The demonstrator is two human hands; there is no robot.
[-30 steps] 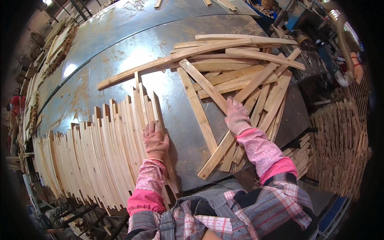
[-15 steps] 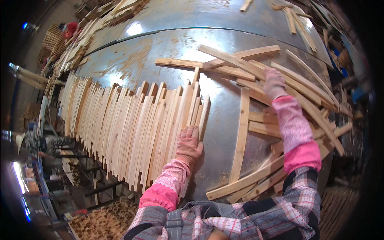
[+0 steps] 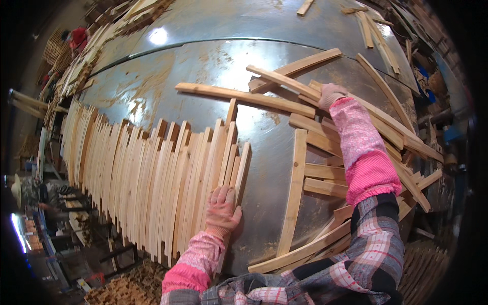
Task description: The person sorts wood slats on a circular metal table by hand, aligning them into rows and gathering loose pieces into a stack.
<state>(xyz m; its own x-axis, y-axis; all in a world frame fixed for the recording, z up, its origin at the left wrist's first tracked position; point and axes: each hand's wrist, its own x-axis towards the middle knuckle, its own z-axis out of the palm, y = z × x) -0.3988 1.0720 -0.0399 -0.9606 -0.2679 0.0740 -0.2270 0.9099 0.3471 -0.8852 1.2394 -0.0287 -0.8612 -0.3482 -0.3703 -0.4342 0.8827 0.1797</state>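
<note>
My left hand [image 3: 222,211], in a pinkish glove, lies flat with fingers stretched on the right end of a row of wooden strips [image 3: 168,188]. These strips stand side by side, their ends uneven. Farther right, my right hand [image 3: 331,95] is closed around a wooden strip [image 3: 284,80] in a loose, crossed pile. The fingertips are partly hidden behind the hand. Left of that pile, another strip [image 3: 239,97] lies crosswise just beyond the row. A long upright strip [image 3: 293,193] rests between the row and the pile.
The metal table [image 3: 264,213] carries sawdust patches and a seam across its far part. More strips [image 3: 378,38] lie at the far right. A stack of cut wood ends [image 3: 132,287] sits below the table's left edge. Two other people [image 3: 79,39] are off to the left.
The view has shifted, so the row appears lower and farther left. My right hand has reached farther away over the pile and its fingers have curled around a strip. My left hand stays on the row.
</note>
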